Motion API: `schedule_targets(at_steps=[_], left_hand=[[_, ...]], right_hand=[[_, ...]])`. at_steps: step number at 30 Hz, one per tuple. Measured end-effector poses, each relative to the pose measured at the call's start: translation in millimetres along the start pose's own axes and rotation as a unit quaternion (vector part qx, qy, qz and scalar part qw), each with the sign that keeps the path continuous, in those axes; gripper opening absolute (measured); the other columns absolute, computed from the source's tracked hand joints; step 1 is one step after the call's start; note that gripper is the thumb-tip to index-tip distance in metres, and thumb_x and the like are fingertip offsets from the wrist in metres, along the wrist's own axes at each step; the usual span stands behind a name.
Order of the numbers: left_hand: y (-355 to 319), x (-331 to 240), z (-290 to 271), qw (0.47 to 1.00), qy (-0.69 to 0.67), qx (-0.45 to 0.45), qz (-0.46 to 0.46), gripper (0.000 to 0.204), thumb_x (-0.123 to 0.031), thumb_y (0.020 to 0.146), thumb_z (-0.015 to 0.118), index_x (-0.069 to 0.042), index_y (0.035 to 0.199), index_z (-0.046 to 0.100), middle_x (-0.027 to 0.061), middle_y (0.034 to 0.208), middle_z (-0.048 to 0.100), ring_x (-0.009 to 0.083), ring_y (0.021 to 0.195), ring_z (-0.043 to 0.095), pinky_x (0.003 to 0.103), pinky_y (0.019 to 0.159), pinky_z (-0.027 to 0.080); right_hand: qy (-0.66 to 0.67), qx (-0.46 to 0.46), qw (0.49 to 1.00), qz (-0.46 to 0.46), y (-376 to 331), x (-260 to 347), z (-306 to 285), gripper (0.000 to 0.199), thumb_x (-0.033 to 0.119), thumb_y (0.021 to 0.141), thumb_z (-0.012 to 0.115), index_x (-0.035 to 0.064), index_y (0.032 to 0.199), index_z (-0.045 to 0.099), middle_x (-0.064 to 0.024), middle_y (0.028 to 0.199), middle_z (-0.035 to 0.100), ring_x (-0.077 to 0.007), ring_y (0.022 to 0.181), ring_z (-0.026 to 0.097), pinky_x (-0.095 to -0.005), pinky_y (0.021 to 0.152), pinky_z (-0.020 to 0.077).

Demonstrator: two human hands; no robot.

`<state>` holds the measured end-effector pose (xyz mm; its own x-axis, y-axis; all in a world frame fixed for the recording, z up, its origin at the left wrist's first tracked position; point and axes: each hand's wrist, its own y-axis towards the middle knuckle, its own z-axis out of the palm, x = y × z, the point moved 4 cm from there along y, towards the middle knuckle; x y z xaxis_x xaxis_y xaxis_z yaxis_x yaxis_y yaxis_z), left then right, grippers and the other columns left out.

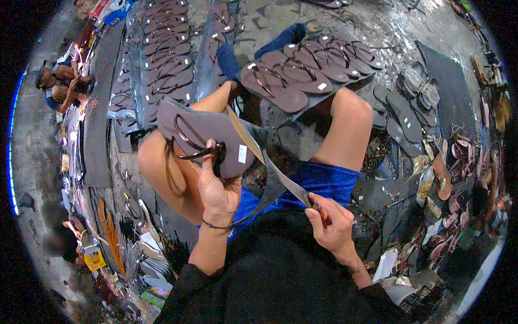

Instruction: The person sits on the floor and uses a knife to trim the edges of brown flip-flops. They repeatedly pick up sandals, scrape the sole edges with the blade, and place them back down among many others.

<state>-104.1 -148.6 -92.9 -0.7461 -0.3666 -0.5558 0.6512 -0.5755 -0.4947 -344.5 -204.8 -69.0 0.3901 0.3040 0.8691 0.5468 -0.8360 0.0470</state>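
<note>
My left hand [218,186] is closed around a brown flip-flop [232,143] with shiny dark straps and a white label, its thumb at the straps. The flip-flop is held tilted above my left thigh. Closed fingers of my right hand [332,221] grip the near end of a long, thin, blade-like grey strip [288,183]. It runs up along the flip-flop's right edge, tan toward its far end; whether it is a knife blade or sole material, I cannot tell. Something brownish shows between those fingers. A dark, curling strip [268,191] hangs between my hands.
Several finished-looking brown flip-flops [278,89] lie in a row past my knees, with long stacked rows [167,65] at the far left. Dark soles [404,116] lie at right, beside scattered straps and scraps [456,202]. Another person [65,83] sits at the far left.
</note>
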Motion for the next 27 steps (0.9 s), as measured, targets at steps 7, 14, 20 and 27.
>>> schedule_targets(at_steps=[7,14,20,27], left_hand=[[-17,1,-70,0.992,0.125,-0.021,-0.021,0.038,-0.029,0.089,0.061,-0.003,0.118,0.057,0.0124,0.112,0.064,0.0276,0.098,0.063,0.042,0.089,0.052],[-37,-4,-69,0.995,0.092,-0.027,-0.026,0.037,-0.022,0.089,0.063,-0.002,0.119,0.054,0.0096,0.111,0.062,0.0252,0.100,0.061,0.039,0.092,0.050],[-44,0,-95,0.994,-0.008,-0.009,-0.108,0.041,-0.030,0.089,0.062,-0.001,0.118,0.056,0.0121,0.111,0.064,0.0253,0.099,0.063,0.039,0.090,0.051],[-58,-12,-79,0.992,0.082,-0.068,-0.073,0.038,-0.039,0.091,0.060,-0.005,0.108,0.061,0.0077,0.096,0.068,0.0203,0.082,0.067,0.033,0.073,0.056]], right_hand=[[0.047,0.090,0.994,0.050,23,25,24,0.024,0.019,0.084,0.070,0.0050,0.104,0.066,-0.0116,0.080,0.067,-0.0192,0.058,0.064,-0.0298,0.054,0.0516],[0.073,0.151,0.986,-0.002,50,40,58,0.028,0.017,0.084,0.063,0.0102,0.111,0.062,-0.0140,0.080,0.065,-0.0323,0.069,0.065,-0.0396,0.062,0.0531],[0.107,0.204,0.973,-0.034,67,49,78,0.036,0.012,0.081,0.063,0.0116,0.117,0.058,-0.0166,0.089,0.065,-0.0352,0.075,0.065,-0.0422,0.067,0.0533],[0.053,0.221,0.973,0.028,49,33,65,0.029,0.022,0.088,0.064,0.0070,0.112,0.065,-0.0173,0.080,0.066,-0.0323,0.069,0.065,-0.0378,0.061,0.0519]])
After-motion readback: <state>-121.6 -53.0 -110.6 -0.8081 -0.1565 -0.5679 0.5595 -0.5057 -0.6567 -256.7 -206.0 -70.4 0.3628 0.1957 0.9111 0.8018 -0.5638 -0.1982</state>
